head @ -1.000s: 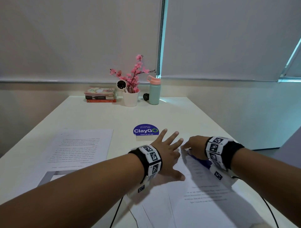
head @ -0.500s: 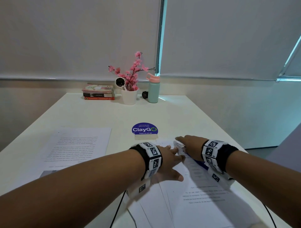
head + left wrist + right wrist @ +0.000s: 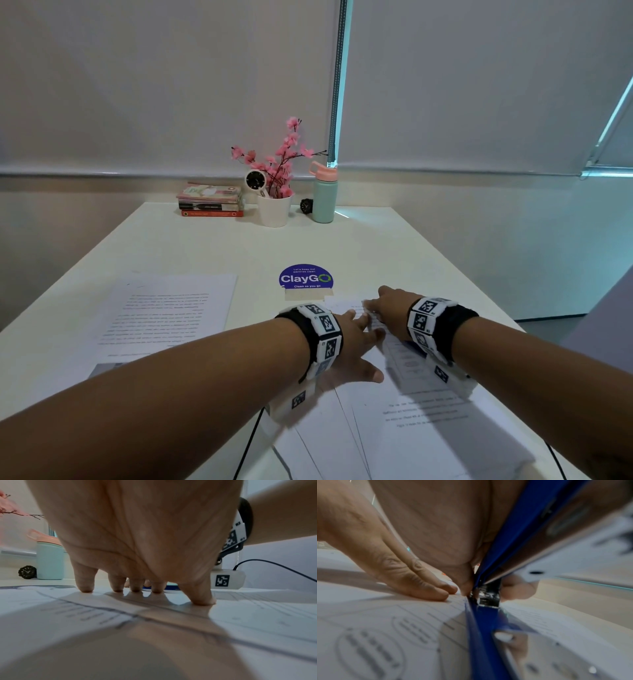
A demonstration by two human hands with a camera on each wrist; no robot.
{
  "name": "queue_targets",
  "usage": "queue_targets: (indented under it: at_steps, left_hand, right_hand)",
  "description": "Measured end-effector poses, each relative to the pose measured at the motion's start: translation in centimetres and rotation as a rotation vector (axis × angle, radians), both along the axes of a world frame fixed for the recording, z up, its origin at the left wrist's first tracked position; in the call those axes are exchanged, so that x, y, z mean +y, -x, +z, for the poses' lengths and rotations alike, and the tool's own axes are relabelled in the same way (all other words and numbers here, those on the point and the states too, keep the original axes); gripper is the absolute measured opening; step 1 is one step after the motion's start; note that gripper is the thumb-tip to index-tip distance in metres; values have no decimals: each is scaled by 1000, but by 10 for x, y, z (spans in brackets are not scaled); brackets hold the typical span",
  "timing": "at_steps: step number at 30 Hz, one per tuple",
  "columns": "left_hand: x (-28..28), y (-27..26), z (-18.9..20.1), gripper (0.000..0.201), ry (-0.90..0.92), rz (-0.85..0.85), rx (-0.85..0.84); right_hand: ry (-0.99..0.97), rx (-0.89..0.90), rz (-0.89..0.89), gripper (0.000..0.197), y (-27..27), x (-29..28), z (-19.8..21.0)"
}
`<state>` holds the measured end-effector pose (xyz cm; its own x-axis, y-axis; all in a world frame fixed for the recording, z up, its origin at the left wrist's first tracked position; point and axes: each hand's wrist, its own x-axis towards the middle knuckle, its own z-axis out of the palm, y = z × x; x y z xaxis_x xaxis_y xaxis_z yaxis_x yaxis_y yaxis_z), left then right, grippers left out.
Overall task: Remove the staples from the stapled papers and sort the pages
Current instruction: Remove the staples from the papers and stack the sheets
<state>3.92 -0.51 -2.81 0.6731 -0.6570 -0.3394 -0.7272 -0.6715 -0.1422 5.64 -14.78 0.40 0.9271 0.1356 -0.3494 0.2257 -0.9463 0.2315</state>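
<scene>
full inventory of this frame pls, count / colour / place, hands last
stapled papers: one fanned set, white with print, near right of table, under both hands
loose page: one, white with print, near left of table
stapler: one, blue, in the right hand, nose at the papers' far corner
ClayGO sticker: one, blue round, table centre
books: stack of three, far edge, left of pot
flower pot: one, white, pink blossoms, far edge
bottle: one, mint with pink lid, right of pot
small black object: one, between pot and bottle
table: one, white
left hand: flat, pressing the papers
right hand: grips the stapler
</scene>
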Motion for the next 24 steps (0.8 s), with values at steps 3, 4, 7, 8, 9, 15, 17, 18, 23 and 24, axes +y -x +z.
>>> queue_targets:
  at_steps: [3,4,7,8,9,15,17,18,23,24]
  left_hand:
    - [2,1,1,90,10,4,1]
    - [2,1,1,90,10,4,-3]
    - [2,2,2,89,2,4,-16]
    - [2,2,2,89,0,7,-14]
    - [2,3,3,88,-3,10,-9]
    - [0,11,13,85,-2,-19,16]
    - [-1,11,17,84,-32,-30,17]
    - [-1,11,19,83,-47,-43,15]
    - [0,5,41,71,-126,-177,-22]
    - [1,7,48,63,-101,-157,-33]
  right_hand:
    - [-19,-19,3,54,-1,0,-1]
    - [-31,-20,-2,54,-2,0,-2]
    - [-52,-6,-18,54,-4,-1,-1]
    - [-44,-4,-17,56,-4,-1,-1]
    - [-24,-12,-10,58,-4,-1,-1]
    - [-42,-186,53,71,-17,4,4]
    - [-130,-199,62,57,-21,5,9]
    - [-173,-208,69,52,-20,4,12]
    - [-424,-292,19,66,4,-5,32]
    - [-454,-308,24,70,11,-8,37]
